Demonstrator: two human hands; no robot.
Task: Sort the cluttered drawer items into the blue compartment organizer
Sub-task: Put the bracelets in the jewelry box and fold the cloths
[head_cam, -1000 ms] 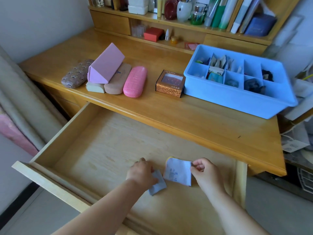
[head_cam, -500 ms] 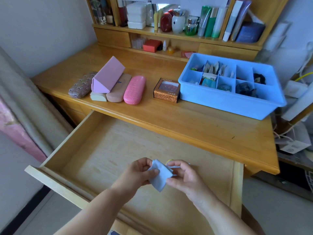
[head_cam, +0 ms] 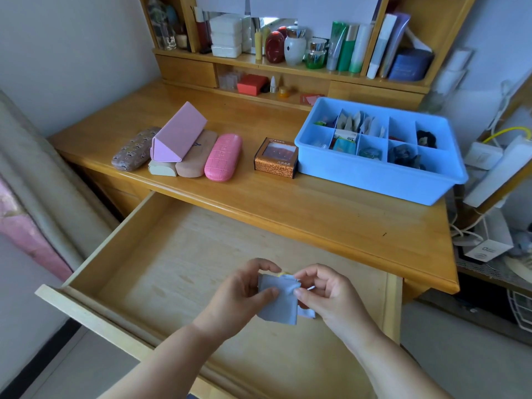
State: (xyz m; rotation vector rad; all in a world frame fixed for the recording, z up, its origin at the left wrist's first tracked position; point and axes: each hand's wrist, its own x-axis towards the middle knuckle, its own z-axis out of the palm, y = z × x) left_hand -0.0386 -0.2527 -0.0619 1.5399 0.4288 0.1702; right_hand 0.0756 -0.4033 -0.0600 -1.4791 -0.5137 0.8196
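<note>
Small pale blue cloth pouches (head_cam: 278, 300), thin and limp, pinched together above the open wooden drawer (head_cam: 178, 254). Probably very light and floppy, likely to slip apart; best gripped along the gathered top edge, near a yellow trim. Left hand (head_cam: 244, 295) with thumb and fingers closed on the left side; right hand (head_cam: 328, 298) with fingertips nipping the upper right corner. Drawer floor otherwise bare. Farther back on the desk (head_cam: 331, 214), to the right, the blue compartment organizer (head_cam: 374, 180), partly filled.
</note>
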